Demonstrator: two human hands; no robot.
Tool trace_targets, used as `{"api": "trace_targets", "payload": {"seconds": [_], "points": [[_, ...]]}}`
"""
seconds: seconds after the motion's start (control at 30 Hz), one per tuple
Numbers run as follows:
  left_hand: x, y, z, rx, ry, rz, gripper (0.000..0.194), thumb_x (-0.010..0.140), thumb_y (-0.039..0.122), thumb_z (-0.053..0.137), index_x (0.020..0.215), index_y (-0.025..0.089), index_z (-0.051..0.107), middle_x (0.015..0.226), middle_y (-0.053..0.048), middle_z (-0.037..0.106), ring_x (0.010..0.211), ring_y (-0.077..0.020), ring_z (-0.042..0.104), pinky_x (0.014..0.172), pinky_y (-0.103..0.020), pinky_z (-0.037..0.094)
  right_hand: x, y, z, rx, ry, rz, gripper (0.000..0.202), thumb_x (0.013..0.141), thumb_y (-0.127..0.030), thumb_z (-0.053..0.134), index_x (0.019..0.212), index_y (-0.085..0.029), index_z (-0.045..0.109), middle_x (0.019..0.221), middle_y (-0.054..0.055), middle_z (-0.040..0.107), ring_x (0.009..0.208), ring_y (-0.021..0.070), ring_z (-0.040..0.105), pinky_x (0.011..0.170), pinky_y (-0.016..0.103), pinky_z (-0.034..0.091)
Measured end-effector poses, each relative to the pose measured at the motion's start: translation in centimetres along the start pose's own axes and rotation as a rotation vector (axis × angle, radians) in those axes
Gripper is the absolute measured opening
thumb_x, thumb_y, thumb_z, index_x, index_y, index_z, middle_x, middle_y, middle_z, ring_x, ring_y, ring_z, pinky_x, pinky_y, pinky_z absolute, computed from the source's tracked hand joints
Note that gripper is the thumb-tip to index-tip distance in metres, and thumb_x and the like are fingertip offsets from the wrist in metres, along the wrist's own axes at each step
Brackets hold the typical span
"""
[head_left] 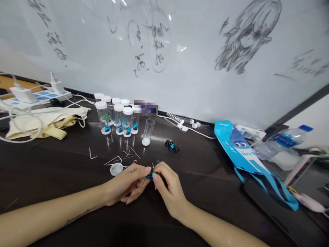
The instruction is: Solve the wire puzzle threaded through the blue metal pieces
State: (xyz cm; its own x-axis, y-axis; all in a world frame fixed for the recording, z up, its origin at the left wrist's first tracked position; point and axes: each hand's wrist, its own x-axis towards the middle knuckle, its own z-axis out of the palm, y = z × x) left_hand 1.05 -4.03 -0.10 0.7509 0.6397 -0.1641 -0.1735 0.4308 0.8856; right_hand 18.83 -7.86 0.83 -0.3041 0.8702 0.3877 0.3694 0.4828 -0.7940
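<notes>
My left hand (pixel 131 181) pinches a small blue part (pixel 149 176) between thumb and fingers. The thumb and index finger of my right hand (pixel 169 187) are closed on the same part from the other side, hiding much of it. A thin bent metal rod (pixel 153 165) sticks up between the hands; I cannot tell which fingers grip it. Beside my left hand lies a round white cap (pixel 116 169) with tiny pieces in it. Thin bent wires (pixel 122 158) and a pink-tipped piece (pixel 135 161) lie just beyond.
Several capped clear tubes (pixel 118 115) holding blue or green parts stand at the back. An uncapped tube (pixel 148 132) stands right of them, near small black and blue parts (pixel 172 145). An L-shaped hex key (pixel 91 155) lies left. A blue bag (pixel 239 147) and water bottle (pixel 288 142) occupy the right.
</notes>
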Motion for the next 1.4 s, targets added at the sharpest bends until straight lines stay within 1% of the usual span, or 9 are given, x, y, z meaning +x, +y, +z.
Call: {"api": "trace_targets", "payload": {"seconds": [0.13,0.37,0.6,0.73,0.97,1.07,1.13,1.27,1.4], "points": [[0.0,-0.03,0.0,0.008,-0.002,-0.004,0.052,0.089,0.058,0.052,0.056,0.018,0.045,0.036,0.008,0.038,0.024,-0.0049,0.031,0.024,-0.015,0.016,0.05,-0.12,-0.06,-0.001,0.014,-0.013,0.016,0.098,-0.025,0.046,0.085,-0.02,0.053,0.081,0.001,0.05,0.072,0.016,0.048,0.067,0.029,0.039],[0.05,-0.14,-0.14,-0.004,-0.014,-0.002,0.051,0.09,0.057,0.051,0.056,0.018,0.045,0.037,0.008,0.038,0.024,-0.0051,0.031,0.024,-0.015,0.017,0.13,-0.26,-0.09,0.013,0.003,-0.022,0.013,0.097,-0.025,0.047,0.087,-0.02,0.054,0.084,0.003,0.051,0.073,0.0164,0.049,0.067,0.029,0.04],[-0.02,-0.29,-0.19,0.027,-0.041,-0.014,0.048,0.089,0.055,0.053,0.059,0.018,0.05,0.037,0.007,0.041,0.025,-0.005,0.029,0.024,-0.015,0.018,0.02,0.26,0.0,0.013,-0.039,-0.001,0.041,0.103,-0.034,0.037,0.066,-0.02,0.047,0.067,0.0,0.049,0.066,0.0156,0.049,0.064,0.029,0.038],[-0.04,-0.37,-0.18,0.023,-0.041,-0.014,0.048,0.09,0.054,0.053,0.06,0.017,0.052,0.038,0.007,0.043,0.025,-0.0045,0.028,0.024,-0.015,0.019,-0.09,0.48,0.05,0.035,-0.046,0.022,0.046,0.104,-0.036,0.033,0.064,-0.02,0.049,0.064,0.0,0.049,0.064,0.0156,0.05,0.064,0.03,0.038],[-0.04,-0.16,-0.07,0.009,0.0,0.009,0.05,0.09,0.056,0.051,0.058,0.018,0.047,0.036,0.008,0.038,0.025,-0.0046,0.03,0.024,-0.014,0.018,0.08,-0.02,-0.04,-0.003,-0.008,-0.006,0.022,0.1,-0.028,0.044,0.082,-0.02,0.053,0.079,0.002,0.052,0.073,0.0169,0.05,0.068,0.03,0.04],[0.02,-0.14,-0.07,0.007,0.002,0.002,0.051,0.09,0.058,0.051,0.058,0.018,0.046,0.036,0.008,0.037,0.025,-0.0049,0.031,0.024,-0.014,0.017,0.19,-0.15,-0.1,0.002,-0.003,-0.015,0.017,0.099,-0.027,0.045,0.086,-0.02,0.055,0.083,0.003,0.052,0.075,0.017,0.051,0.068,0.03,0.04],[0.02,-0.18,-0.1,0.008,-0.004,-0.004,0.05,0.09,0.057,0.051,0.058,0.018,0.047,0.036,0.008,0.038,0.025,-0.0049,0.031,0.024,-0.014,0.017,0.2,-0.11,-0.1,0.009,-0.007,-0.013,0.02,0.099,-0.027,0.045,0.083,-0.02,0.054,0.08,0.002,0.051,0.073,0.0166,0.05,0.067,0.029,0.039],[-0.04,-0.34,-0.2,0.015,-0.027,-0.014,0.048,0.09,0.055,0.053,0.06,0.017,0.05,0.037,0.007,0.041,0.025,-0.0042,0.028,0.024,-0.014,0.018,0.01,0.25,-0.01,0.028,-0.032,-0.001,0.038,0.102,-0.031,0.039,0.068,-0.02,0.048,0.068,-0.001,0.048,0.066,0.0152,0.049,0.065,0.029,0.036],[-0.02,-0.36,-0.24,0.018,-0.028,-0.01,0.05,0.091,0.054,0.052,0.058,0.017,0.05,0.037,0.007,0.041,0.025,-0.0043,0.029,0.023,-0.014,0.019,-0.09,0.41,0.08,0.038,-0.033,0.011,0.042,0.104,-0.032,0.036,0.065,-0.019,0.048,0.065,-0.001,0.048,0.065,0.0149,0.049,0.065,0.029,0.036]]}}
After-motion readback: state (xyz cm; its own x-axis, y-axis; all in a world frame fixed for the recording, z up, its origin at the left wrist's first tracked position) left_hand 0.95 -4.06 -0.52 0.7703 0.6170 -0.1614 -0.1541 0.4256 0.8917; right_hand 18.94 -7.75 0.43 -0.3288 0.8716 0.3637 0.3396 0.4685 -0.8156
